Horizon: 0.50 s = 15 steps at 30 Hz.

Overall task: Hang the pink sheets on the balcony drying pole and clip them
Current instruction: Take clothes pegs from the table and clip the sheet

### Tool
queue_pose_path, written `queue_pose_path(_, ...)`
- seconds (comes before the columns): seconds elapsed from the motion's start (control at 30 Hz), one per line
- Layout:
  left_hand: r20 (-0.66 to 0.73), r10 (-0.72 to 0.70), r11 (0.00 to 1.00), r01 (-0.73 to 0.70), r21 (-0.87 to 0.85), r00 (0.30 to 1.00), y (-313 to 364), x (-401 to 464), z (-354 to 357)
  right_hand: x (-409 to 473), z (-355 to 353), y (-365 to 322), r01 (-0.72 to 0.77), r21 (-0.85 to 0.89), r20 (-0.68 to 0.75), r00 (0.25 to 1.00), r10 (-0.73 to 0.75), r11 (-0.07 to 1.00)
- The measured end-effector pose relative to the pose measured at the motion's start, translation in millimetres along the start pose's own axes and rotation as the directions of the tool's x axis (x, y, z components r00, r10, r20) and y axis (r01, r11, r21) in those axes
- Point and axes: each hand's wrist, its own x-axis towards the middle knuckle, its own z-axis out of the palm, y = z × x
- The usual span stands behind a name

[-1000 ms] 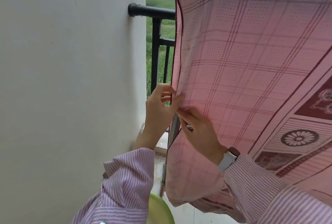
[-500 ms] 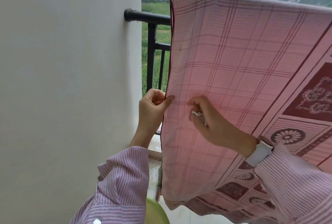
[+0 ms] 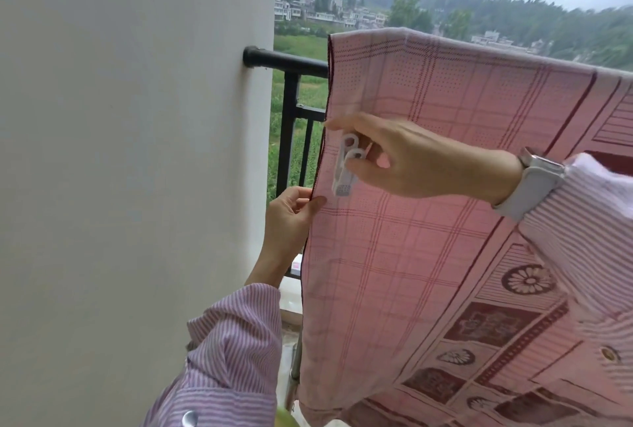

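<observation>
– Where is the pink sheet (image 3: 445,186)?
– It hangs over the black rail (image 3: 287,61), next to the white wall (image 3: 137,152).
– And the hands?
– The left hand (image 3: 291,217) pinches the sheet's edge. The right hand (image 3: 411,159) pinches a white clip (image 3: 346,166) in front of the sheet.

No legible text, label, brand, number or sign is found anywhere in the head view. The pink sheet (image 3: 445,221) carries only woven checks, dotted squares and flower medallions, none forming letters. The white clothes peg (image 3: 346,166) shows no marking that can be read. The white watch band (image 3: 534,183) on the wrist presents no readable face or logo from this angle. The striped sleeve (image 3: 233,351) bears a plain snap button without lettering. The distant buildings (image 3: 329,13) are too small and hazy for any signage to be made out.
</observation>
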Motion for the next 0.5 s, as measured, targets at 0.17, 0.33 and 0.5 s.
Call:
queue_pose_path(0.17, -0.032, 0.056, 0.992, -0.052, 0.118, 0.998, -3, -2, -4, 32, -8, -8, 0.049, -0.155, 0.091, 0.995, -0.035, 0.987)
queue_pose_path(0.33, -0.039, 0.089, 0.975, -0.080, 0.206, 0.995, -6, -8, -6, 58, -1, -5, 0.080, -0.273, 0.202, 0.979, -0.024, 0.959)
queue_pose_path(0.5, -0.120, 0.127, 0.968, -0.097, 0.231, 0.985, -8, -13, -5, 70, 5, 0, 0.077, -0.284, 0.216, 0.976, -0.014, 0.956)
